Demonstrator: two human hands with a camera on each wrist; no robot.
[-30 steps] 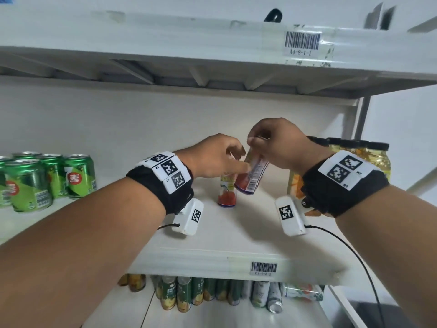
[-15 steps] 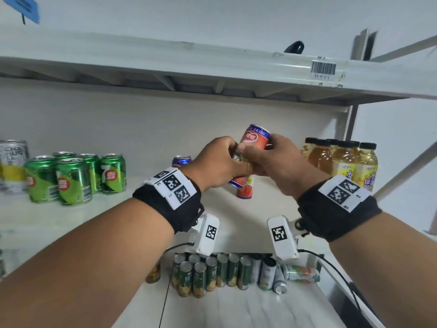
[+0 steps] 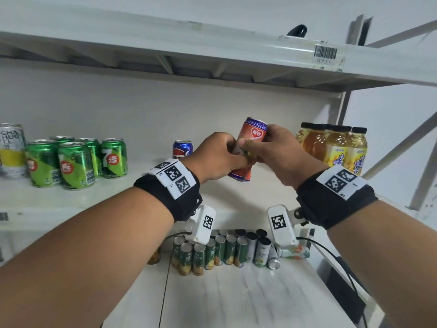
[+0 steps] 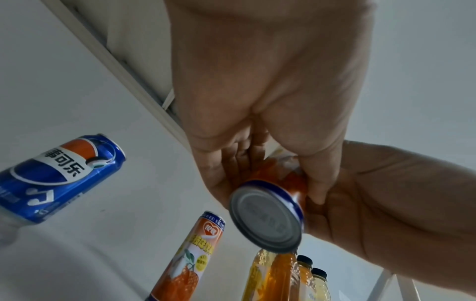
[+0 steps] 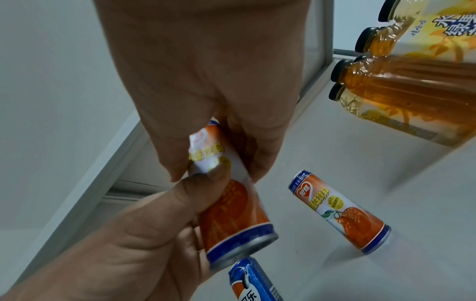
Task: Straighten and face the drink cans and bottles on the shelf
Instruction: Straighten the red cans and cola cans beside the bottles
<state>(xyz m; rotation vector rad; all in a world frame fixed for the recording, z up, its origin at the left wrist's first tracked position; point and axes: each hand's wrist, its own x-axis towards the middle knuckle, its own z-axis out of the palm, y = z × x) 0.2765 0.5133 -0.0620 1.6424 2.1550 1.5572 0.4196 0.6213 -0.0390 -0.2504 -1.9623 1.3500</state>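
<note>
A slim orange can (image 3: 254, 136) with a blue rim is held in the air above the middle shelf (image 3: 142, 185), tilted with its top leaning right. My left hand (image 3: 220, 157) grips its lower half and my right hand (image 3: 276, 150) grips its upper half. The left wrist view shows the can's silver bottom (image 4: 265, 220). In the right wrist view my left thumb (image 5: 206, 183) lies across the can's label (image 5: 219, 163). A second orange can (image 5: 340, 211) stands upright on the shelf behind, hidden in the head view.
A blue cola can (image 3: 182, 149) stands at the back left of my hands. Several green cans (image 3: 75, 162) and a tall white and yellow can (image 3: 11, 150) stand at the left. Tea bottles (image 3: 335, 147) are grouped at the right. Several cans (image 3: 220, 249) fill the lower shelf.
Both hands have raised the orange can from low over the shelf and turned it top up, so its heart logo now faces me. The head view has dropped and shifted left.
</note>
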